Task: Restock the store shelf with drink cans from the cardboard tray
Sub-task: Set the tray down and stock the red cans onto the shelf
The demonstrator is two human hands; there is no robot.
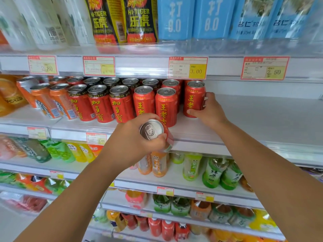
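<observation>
My right hand (208, 110) grips a red drink can (193, 98) standing upright on the white shelf (253, 119), at the right end of the row of red cans (145, 100). In front of the shelf edge my left hand (134, 142) holds a second red can (157, 134), tilted with its silver top toward me. The cardboard tray is out of view.
Orange cans (52, 100) stand at the left of the same shelf. To the right of my right hand the shelf is bare. Bottles (141, 20) fill the shelf above; green and orange tea bottles (211, 173) fill the shelves below. Price tags (187, 68) line the shelf edges.
</observation>
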